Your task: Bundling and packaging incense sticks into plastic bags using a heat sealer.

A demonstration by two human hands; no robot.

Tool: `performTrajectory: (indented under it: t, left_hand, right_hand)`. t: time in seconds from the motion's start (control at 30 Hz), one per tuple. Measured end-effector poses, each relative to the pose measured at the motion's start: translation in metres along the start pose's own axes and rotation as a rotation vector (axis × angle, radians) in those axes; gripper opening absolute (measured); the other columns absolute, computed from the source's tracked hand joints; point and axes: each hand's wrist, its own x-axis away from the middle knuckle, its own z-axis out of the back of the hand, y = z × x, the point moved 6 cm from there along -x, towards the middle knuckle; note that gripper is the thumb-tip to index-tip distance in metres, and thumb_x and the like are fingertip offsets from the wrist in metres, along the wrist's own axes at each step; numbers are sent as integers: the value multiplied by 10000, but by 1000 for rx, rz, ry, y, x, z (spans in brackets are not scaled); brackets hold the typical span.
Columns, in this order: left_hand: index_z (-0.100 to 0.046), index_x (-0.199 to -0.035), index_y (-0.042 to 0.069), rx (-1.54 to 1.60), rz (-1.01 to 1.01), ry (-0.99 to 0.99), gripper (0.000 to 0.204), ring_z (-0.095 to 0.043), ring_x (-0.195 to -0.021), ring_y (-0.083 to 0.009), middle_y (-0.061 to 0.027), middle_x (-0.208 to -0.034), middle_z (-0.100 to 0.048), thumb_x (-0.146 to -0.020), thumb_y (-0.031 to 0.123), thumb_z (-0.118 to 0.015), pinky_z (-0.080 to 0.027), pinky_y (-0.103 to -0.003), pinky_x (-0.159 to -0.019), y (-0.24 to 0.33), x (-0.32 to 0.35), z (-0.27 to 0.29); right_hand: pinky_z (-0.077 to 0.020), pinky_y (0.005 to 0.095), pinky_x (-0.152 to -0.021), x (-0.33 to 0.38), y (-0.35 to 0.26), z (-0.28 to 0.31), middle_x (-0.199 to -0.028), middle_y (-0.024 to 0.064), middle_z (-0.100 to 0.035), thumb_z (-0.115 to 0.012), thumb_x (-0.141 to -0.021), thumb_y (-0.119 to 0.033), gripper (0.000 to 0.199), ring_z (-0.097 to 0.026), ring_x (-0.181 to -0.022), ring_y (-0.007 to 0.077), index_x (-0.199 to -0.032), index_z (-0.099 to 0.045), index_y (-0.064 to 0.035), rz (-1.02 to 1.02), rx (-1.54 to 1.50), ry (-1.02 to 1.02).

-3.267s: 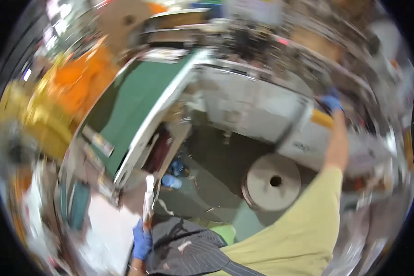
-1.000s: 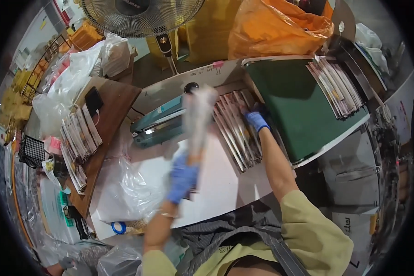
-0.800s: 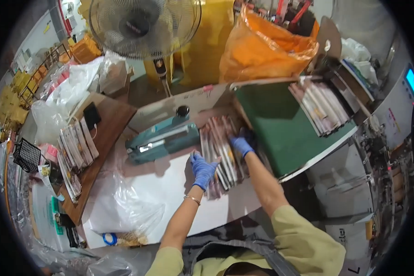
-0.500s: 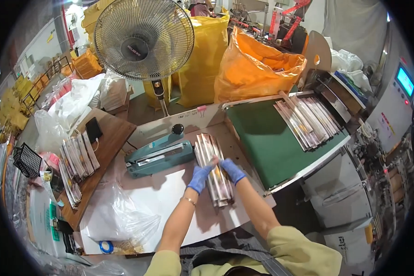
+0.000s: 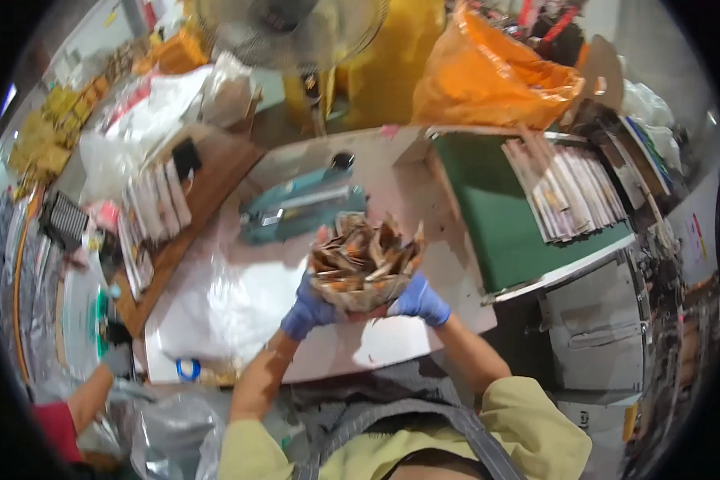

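Observation:
Between my two hands, in blue fingerless gloves, is a bundle of long, narrow printed packets (image 5: 364,268). It is tipped so that its uneven, layered brown and cream ends face up. My left hand (image 5: 308,308) is closed around the bundle's left side, and my right hand (image 5: 421,301) around its right side. Fingers behind the bundle are partly hidden. Just beyond it on the white worktop (image 5: 296,356) lies a teal bar-shaped device, seemingly a heat sealer (image 5: 300,210). More such packets (image 5: 568,192) lie in a row on a green belt (image 5: 484,220) at right.
Packets (image 5: 156,204) and a phone (image 5: 186,158) sit on a brown board (image 5: 208,216) at left. Clear plastic (image 5: 216,296) and blue tape (image 5: 188,369) lie on the worktop. A fan (image 5: 292,28) and orange sack (image 5: 496,76) stand behind. Another person's forearm (image 5: 90,398) enters lower left.
The bundle, lying lengthwise before, is now tipped up with its ends toward me, and my hands have moved to its two sides. The view has shifted. Another person's arm has appeared at lower left.

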Motion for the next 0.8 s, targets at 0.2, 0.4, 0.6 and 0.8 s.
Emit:
performTrajectory:
  t: [0.2, 0.4, 0.6, 0.8]
  left_hand:
    - [-310, -1315, 74, -1051, -405, 221, 861, -465, -1108, -242, -131, -1230, -458, -620, 432, -670, -362, -373, -958, -8, 4, -38]
    - [-343, -1269, 39, -1756, -529, 226, 850, -478, -1076, -184, -74, -1184, -483, -578, 270, -782, -377, -311, -933, 3, 31, -20]
    - [-525, -1093, 30, -505, -431, 519, 481, -537, -954, -123, -56, -1032, -573, -757, 354, -643, -432, -286, -850, -69, 86, 78]
    - [-498, -1134, 14, -2526, -1317, 2106, 338, -518, -921, -231, -133, -1027, -528, -825, 148, -527, -452, -293, -801, -30, 226, -1]
  right_hand:
    - [-321, 375, -981, -22, -85, -19, -1305, 145, -342, -874, -439, -263, 1143, -388, -1179, 265, -1343, -205, -64, 258, -49, -55]
    - [-392, 326, -900, -27, -75, -48, -1181, 123, -472, -807, -557, -205, 812, -485, -1059, 229, -1244, -411, -29, 195, 90, -48]
    - [-455, 271, -754, -13, 4, -81, -827, 113, -616, -569, -667, -135, 253, -574, -797, 175, -853, -616, 29, -537, -417, -354]
    - [-452, 275, -714, -5, 33, -139, -795, 100, -616, -569, -666, -138, 183, -576, -734, 167, -756, -603, 18, -581, -593, -428]
